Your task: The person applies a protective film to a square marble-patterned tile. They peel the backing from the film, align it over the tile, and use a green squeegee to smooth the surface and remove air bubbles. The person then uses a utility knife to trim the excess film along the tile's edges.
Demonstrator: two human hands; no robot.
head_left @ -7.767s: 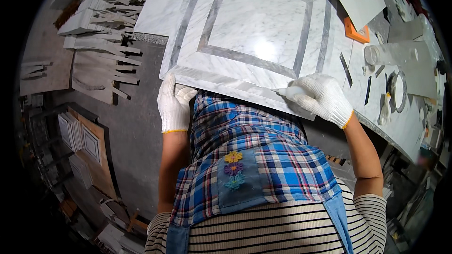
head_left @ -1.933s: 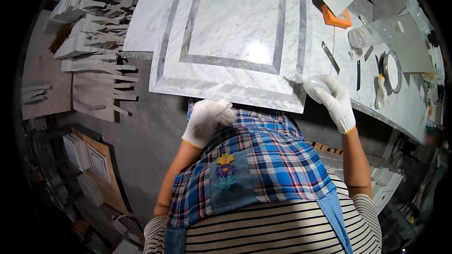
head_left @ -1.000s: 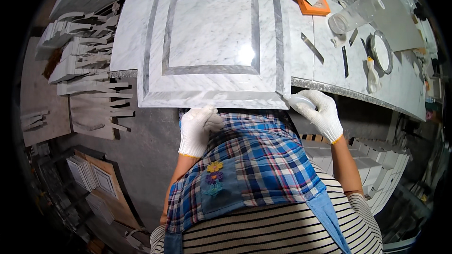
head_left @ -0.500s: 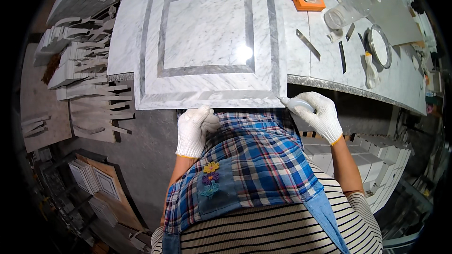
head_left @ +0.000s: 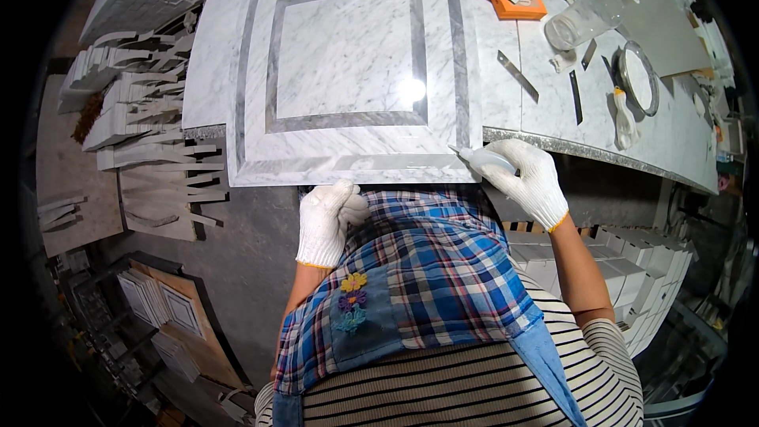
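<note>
A square marble panel [head_left: 348,55], white with grey inlaid bands forming nested frames, lies flat before me. My right hand [head_left: 531,182], in a white knitted glove, is closed around a small pale squeeze bottle [head_left: 490,160] with a pointed nozzle. The nozzle tip points left over the panel's near right corner, by the grey outer band; whether it touches the stone I cannot tell. At the panel's near edge, left of its middle, my left hand [head_left: 328,221] is gloved too, its fingers curled in. Whatever they may hold is hidden.
On the bench at right lie a utility blade [head_left: 518,76], an orange box [head_left: 518,5], a clear plastic bottle [head_left: 589,17], a roll of tape [head_left: 637,79] and a spare glove [head_left: 624,120]. Stone strips [head_left: 162,158] stick out at left. Stacked white blocks [head_left: 617,269] stand below right.
My right hand has moved slightly up and left with the squeeze bottle, bringing its nozzle further onto the panel. The left hand stays nearly in place.
</note>
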